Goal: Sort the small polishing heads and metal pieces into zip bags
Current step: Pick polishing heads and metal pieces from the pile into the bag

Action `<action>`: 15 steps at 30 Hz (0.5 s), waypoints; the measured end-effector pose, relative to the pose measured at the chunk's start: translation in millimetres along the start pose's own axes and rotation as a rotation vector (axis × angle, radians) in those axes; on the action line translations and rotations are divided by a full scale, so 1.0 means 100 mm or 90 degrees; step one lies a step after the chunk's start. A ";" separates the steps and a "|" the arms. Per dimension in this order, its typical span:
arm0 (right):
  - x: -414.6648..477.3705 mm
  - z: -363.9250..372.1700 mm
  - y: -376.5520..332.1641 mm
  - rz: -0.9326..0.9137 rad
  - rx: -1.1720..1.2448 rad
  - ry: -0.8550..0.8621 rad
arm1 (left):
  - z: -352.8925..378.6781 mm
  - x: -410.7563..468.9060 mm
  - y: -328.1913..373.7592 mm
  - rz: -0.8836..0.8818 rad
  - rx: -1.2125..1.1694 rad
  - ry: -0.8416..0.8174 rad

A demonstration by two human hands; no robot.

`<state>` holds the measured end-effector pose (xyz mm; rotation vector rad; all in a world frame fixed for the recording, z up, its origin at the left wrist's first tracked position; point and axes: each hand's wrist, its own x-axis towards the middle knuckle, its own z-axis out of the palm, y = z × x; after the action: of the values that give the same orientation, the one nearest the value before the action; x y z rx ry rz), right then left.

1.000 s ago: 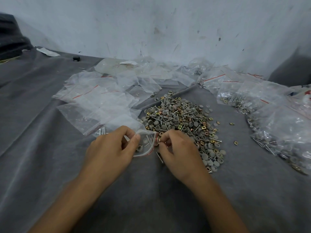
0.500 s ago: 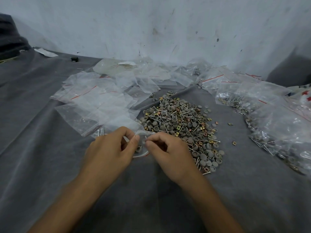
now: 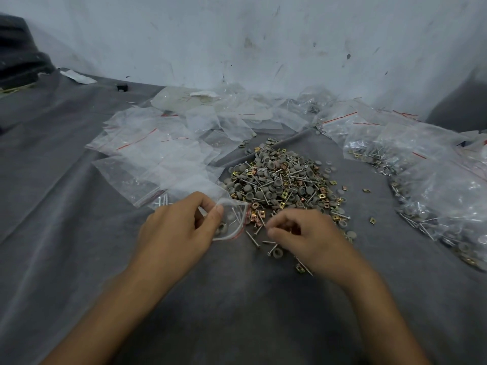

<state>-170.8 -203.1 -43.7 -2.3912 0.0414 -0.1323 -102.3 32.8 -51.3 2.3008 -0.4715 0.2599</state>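
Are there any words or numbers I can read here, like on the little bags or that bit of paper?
There are no words or numbers clear enough to read.
The small zip bag in the left hand: only a red seal stripe, no print.
The empty bags: red stripes only.
The cloudy bag at the back: faint reddish marks, too blurred to read.
The paper scrap: too small to tell.

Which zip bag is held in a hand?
The small zip bag that the left hand pinches, left of the loose pile; all other bags lie untouched on the cloth.
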 end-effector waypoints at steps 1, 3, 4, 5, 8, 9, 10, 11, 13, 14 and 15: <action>-0.02 -0.02 0.03 0.015 -0.026 -0.034 | 0.00 0.00 0.00 0.000 0.001 -0.004; -0.06 0.00 0.06 0.031 -0.082 -0.072 | 0.00 0.00 0.01 0.002 0.007 -0.008; -0.06 0.02 0.07 0.029 -0.114 -0.075 | 0.00 0.01 0.02 0.002 0.010 -0.008; -0.05 0.04 0.06 0.023 -0.139 -0.072 | 0.00 0.01 0.02 0.003 0.012 -0.009; -0.02 0.10 -0.02 -0.009 -0.179 -0.080 | 0.01 0.00 0.02 0.001 0.015 -0.013; -0.02 0.10 -0.03 -0.010 -0.188 -0.079 | 0.01 0.00 0.02 0.000 0.014 -0.014; -0.02 0.08 -0.03 -0.004 -0.192 -0.075 | 0.01 0.00 0.01 -0.002 0.013 -0.012; -0.04 0.06 -0.02 0.005 -0.196 -0.073 | 0.00 0.00 0.01 -0.004 0.011 -0.008; -0.07 0.01 0.02 0.032 -0.211 -0.088 | -0.01 0.01 0.00 -0.006 0.010 0.002; -0.08 0.01 0.03 0.045 -0.218 -0.095 | -0.01 0.01 0.00 -0.004 0.011 0.003; -0.08 0.00 0.04 0.052 -0.226 -0.093 | -0.01 0.01 0.00 -0.003 0.012 -0.001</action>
<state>-178.9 -204.9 -47.0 -2.7421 0.1017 0.0965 -101.5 33.5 -50.6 2.3207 -0.4667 0.2620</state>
